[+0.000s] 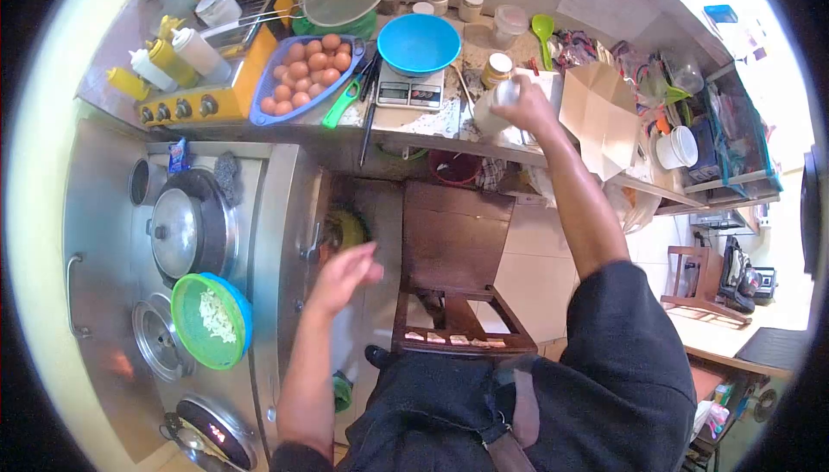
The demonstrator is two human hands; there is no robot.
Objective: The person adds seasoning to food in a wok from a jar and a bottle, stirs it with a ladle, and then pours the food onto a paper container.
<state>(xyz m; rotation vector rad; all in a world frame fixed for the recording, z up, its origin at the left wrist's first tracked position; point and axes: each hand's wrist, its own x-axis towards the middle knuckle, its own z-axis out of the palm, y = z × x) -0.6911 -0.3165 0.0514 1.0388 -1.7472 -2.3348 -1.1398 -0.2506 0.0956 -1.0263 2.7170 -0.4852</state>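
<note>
My right hand (528,107) reaches over the counter, its fingers wrapped round the upper part of a whitish jar (489,120) near the front edge. The jar's contents cannot be made out. Close behind it stands a smaller jar with a pale lid (498,66). To the left, a blue bowl (420,44) rests on a digital kitchen scale (410,92). My left hand (344,278) hangs in the air beside the steel stove counter, slightly blurred, fingers stretched out and holding nothing.
A blue basket of brown eggs (259,109) sits by green-handled scissors (338,111) and squeeze bottles (199,53). On the stove counter are a green colander (192,342) with white pieces and a lidded pot (177,223). A wooden chair (458,234) stands below the counter.
</note>
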